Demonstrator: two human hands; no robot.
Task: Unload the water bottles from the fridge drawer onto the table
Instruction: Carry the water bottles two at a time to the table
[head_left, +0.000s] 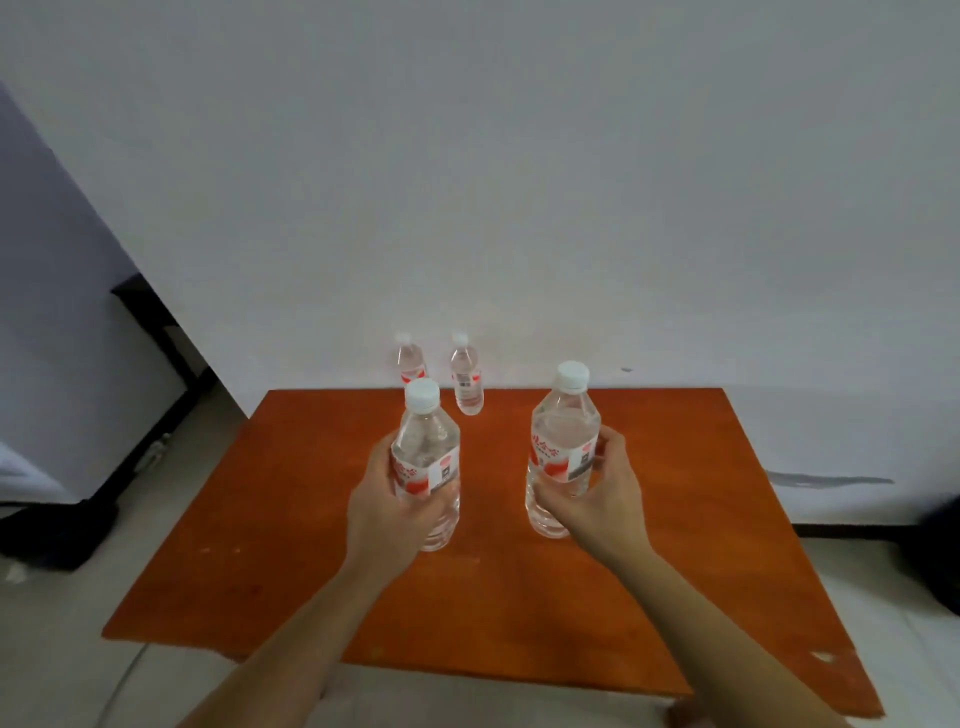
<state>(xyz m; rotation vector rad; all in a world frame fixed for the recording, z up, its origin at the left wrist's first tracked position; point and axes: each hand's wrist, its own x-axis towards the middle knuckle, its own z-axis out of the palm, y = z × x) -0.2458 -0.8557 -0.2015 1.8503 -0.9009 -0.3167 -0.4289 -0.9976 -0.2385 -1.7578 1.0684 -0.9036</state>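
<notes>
The main risk is a topple: if either bottle is let go before its base sits flat on the orange surface (675, 545), it could tip and roll toward the two bottles (467, 379) standing at the surface's far edge. The left hand (384, 514) has its grip wrapped around the labelled waist of the left bottle (427, 467); the right hand (602, 493) clasps the right bottle (563, 447) likewise. Both forearms reach forward over the surface's middle, bottles upright, caps up.

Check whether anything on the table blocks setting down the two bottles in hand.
Nothing visible does. The table is bare under the left-hand bottle and right-hand bottle; the two standing bottles sit far back by the wall.
</notes>
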